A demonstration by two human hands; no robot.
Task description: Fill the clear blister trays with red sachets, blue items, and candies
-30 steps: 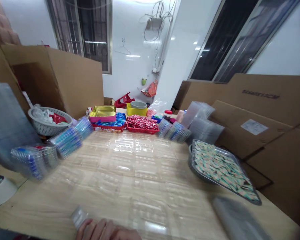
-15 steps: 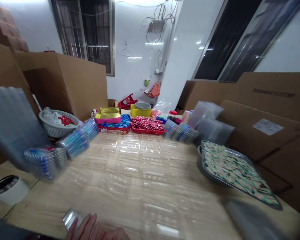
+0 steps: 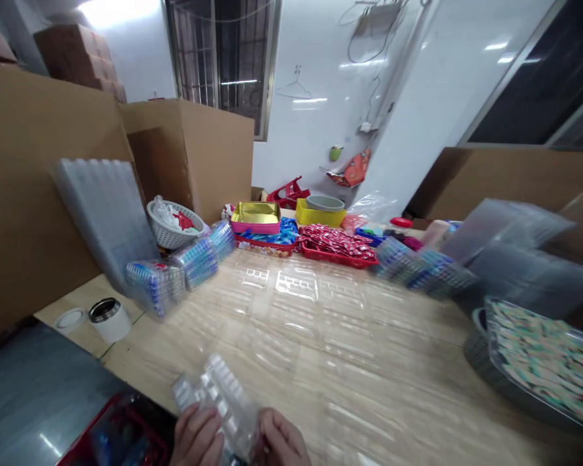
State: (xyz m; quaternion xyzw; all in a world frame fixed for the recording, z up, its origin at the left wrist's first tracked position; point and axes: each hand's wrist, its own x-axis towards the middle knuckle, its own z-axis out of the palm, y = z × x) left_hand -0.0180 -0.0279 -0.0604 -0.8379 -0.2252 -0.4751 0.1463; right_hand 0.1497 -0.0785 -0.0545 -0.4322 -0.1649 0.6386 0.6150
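Note:
At the bottom edge my left hand point(image 3: 197, 437) and my right hand point(image 3: 282, 441) both grip a clear plastic blister tray point(image 3: 221, 401), held tilted just above the near edge of the wooden table point(image 3: 140, 362). The tray is transparent with small moulded cells. Several more clear blister trays point(image 3: 296, 285) lie spread flat over the middle of the table in front of my hands. Only the fingers and knuckles of each hand show.
Filled blister packs point(image 3: 179, 272) lean at the left, others point(image 3: 418, 268) at the right. A metal tray of small packets point(image 3: 539, 353) sits far right. A white cup point(image 3: 109, 319), white basket point(image 3: 172, 223), red trays of sweets point(image 3: 337, 243) and cardboard boxes point(image 3: 29, 194) surround the table.
The view has swung left and down. The clear tray has come up between both hands; earlier only one hand showed at the bottom edge with the tray beside it.

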